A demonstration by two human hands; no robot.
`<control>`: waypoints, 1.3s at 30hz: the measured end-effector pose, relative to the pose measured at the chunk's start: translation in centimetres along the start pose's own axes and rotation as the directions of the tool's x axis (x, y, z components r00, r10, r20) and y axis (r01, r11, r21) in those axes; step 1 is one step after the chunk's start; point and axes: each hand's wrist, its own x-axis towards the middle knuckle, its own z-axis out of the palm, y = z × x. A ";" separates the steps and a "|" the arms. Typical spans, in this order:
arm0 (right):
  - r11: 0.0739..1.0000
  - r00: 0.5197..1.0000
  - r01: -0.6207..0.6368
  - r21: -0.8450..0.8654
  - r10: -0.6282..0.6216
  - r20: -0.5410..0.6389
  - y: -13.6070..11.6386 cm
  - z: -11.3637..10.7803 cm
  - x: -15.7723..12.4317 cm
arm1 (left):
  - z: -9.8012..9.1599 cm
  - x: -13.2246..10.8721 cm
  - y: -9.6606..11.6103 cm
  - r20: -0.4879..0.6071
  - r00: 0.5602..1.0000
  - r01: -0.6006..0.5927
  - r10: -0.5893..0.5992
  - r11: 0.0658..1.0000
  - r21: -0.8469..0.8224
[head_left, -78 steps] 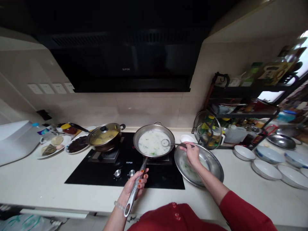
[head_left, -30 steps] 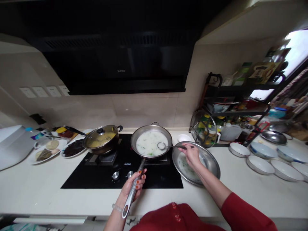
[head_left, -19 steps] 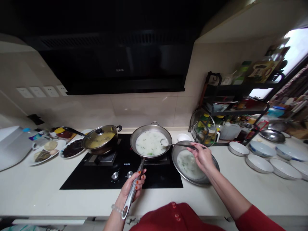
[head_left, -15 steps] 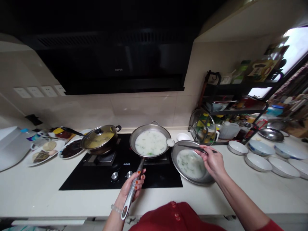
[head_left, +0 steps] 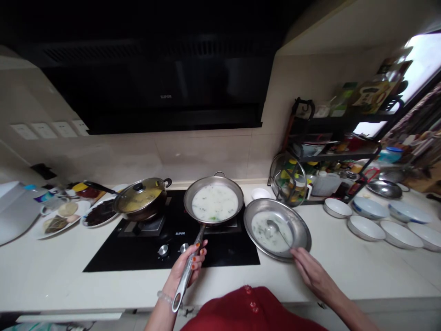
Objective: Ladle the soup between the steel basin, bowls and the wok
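Observation:
My left hand point(head_left: 189, 262) is closed around the metal handle of a frying pan point(head_left: 237, 189) on the right burner. White soup point(head_left: 215, 202) with bits of green fills that pan. My right hand point(head_left: 312, 271) grips a ladle point(head_left: 273, 225) by its handle, over the near right side of a wide steel basin point(head_left: 303, 230). The ladle's bowl dips into white liquid with greens in the basin. The basin stands on the counter, just right of the stove.
A lidded pot point(head_left: 141, 197) sits on the left burner of the black stove point(head_left: 138, 257). Plates of food point(head_left: 99, 213) lie to its left. Several white bowls point(head_left: 365, 228) stand at right, before a spice rack point(head_left: 339, 156). A small white bowl point(head_left: 261, 193) is behind the basin.
My right hand has moved down and toward me. The ladle has gone from the pan's right rim into the liquid in the basin. My left hand keeps its hold on the pan handle.

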 end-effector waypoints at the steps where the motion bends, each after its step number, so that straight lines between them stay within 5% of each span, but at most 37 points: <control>1: 0.998 0.998 0.058 -0.028 -0.058 0.016 -0.1 0.0 -0.2 | -0.1 0.0 0.0 0.002 1.000 0.000 0.000 1.000 -0.001; 3: 1.000 1.000 0.020 -0.005 -0.021 -0.015 -0.3 -0.1 0.3 | -0.3 0.1 0.0 0.009 1.000 0.002 -0.002 1.000 0.000; 5: 0.977 0.973 -0.180 0.114 0.193 -0.124 -0.7 -0.4 1.6 | -0.6 0.3 0.0 0.019 1.000 -0.001 0.001 1.000 0.005; 6: 0.930 0.923 -0.301 0.210 0.340 -0.182 -0.9 -0.5 2.6 | -0.8 0.4 0.0 0.025 1.000 -0.002 0.002 1.000 0.009; 8: 0.758 0.741 -0.485 0.436 0.621 -0.255 -1.5 -0.5 4.8 | -1.1 0.6 0.1 0.037 0.999 -0.003 0.002 1.000 0.017; 10: 0.588 0.592 -0.456 0.668 0.761 -0.266 -2.3 -0.2 7.2 | -1.2 0.7 0.1 0.042 0.999 -0.005 0.004 1.000 0.018; 11: 0.543 0.572 -0.400 0.738 0.778 -0.262 -2.7 0.1 8.3 | -1.2 0.8 0.1 0.042 0.999 -0.008 0.007 1.000 0.016; 13: 0.498 0.589 -0.335 0.799 0.773 -0.235 -3.7 1.0 10.3 | -1.2 0.8 0.1 0.041 0.999 -0.019 0.019 1.000 0.011; 16: 0.508 0.683 -0.403 0.761 0.721 -0.120 -4.8 2.7 12.3 | -1.0 0.7 0.2 0.034 0.999 -0.019 0.019 1.000 0.003; 21: 0.694 0.840 -0.481 0.536 0.539 0.055 -5.4 5.9 14.3 | -0.7 0.6 0.1 0.034 0.999 -0.014 0.014 1.000 -0.002; 26: 0.805 0.904 -0.423 0.415 0.410 0.126 -5.3 8.0 15.5 | -0.6 0.6 0.0 0.039 0.999 -0.021 0.020 1.000 0.000; 29: 0.774 0.876 -0.477 0.415 0.456 0.158 -5.3 8.7 16.0 | -0.8 0.7 0.0 0.046 0.999 -0.025 0.025 1.000 -0.004; 33: 0.575 0.747 -0.595 0.562 0.653 0.123 -5.0 9.4 16.8 | -0.7 0.7 0.0 0.045 0.999 -0.030 0.031 0.999 -0.013; 36: 0.411 0.640 -0.573 0.709 0.765 0.074 -4.7 9.6 17.0 | -0.7 0.7 -0.1 0.042 0.999 -0.024 0.024 1.000 -0.008; 39: 0.339 0.608 -0.515 0.787 0.792 0.058 -4.6 9.4 17.0 | -0.9 0.8 -0.1 0.048 0.999 -0.026 0.026 1.000 0.005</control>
